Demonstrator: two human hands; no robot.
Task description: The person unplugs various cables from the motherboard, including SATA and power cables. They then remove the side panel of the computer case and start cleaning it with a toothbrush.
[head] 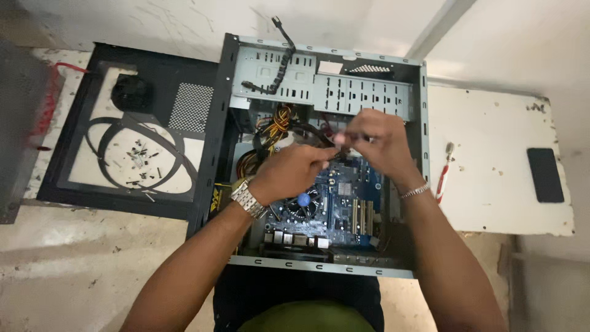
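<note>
- Nearest us, our left hand (294, 172) pinches a dark cable connector (339, 154) over the blue motherboard (347, 200).
- Our right hand (376, 140) grips the same connector from the far side, fingertips meeting.
- Its cable (307, 131) runs left toward the open computer case's (319, 265) far-left corner.

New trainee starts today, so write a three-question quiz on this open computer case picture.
1. True or false: the side panel lies to the left of the open computer case with loose screws on it.
2. Which wrist wears the metal watch? A) left B) right C) neither
3. What lies on the white board to the right of the case?

Key
1. True.
2. A: the left hand side; the right hand wrist carries a thin bracelet. Both hands meet at dark cables above the blue motherboard.
3. A red-handled screwdriver and a black phone.
</note>
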